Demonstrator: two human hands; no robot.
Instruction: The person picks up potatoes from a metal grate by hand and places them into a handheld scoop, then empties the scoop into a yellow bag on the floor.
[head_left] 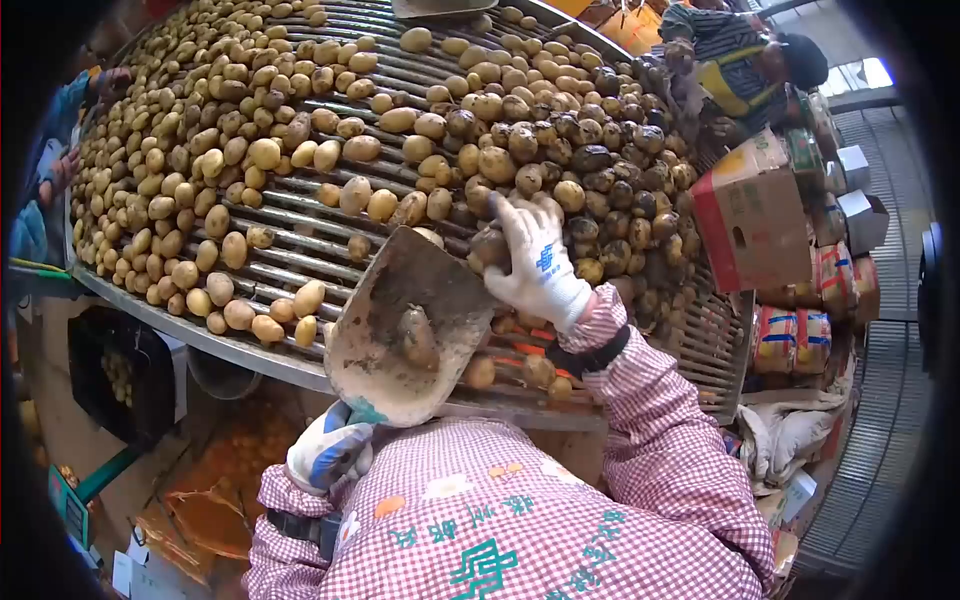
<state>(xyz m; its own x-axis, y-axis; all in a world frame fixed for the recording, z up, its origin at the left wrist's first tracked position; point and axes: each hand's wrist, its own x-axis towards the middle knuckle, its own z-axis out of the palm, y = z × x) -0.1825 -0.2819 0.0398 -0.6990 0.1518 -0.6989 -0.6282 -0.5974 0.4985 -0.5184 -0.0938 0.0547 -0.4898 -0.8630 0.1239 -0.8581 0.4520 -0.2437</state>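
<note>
My left hand [328, 450], in a white and blue glove, is closed around the handle of a dirty metal scoop [365, 285]. The scoop rests tilted over the near edge of the slatted metal table [290, 232], with one potato [417, 340] in it. Just right of the scoop's mouth, my right hand [535, 258], in a white glove with blue print, has its thumb and fingers curled round a brownish potato [489, 247]. Many darker, dirt-smeared potatoes [610, 185] lie beyond and to the right of this hand.
Paler potatoes [165, 180] cover the table's left side. Another scoop [440, 8] lies at the far edge. A co-worker [740, 75] is at the upper right, near a cardboard box [752, 215]. Another person's hand [62, 170] shows at the left edge. A black bin [120, 375] stands below left.
</note>
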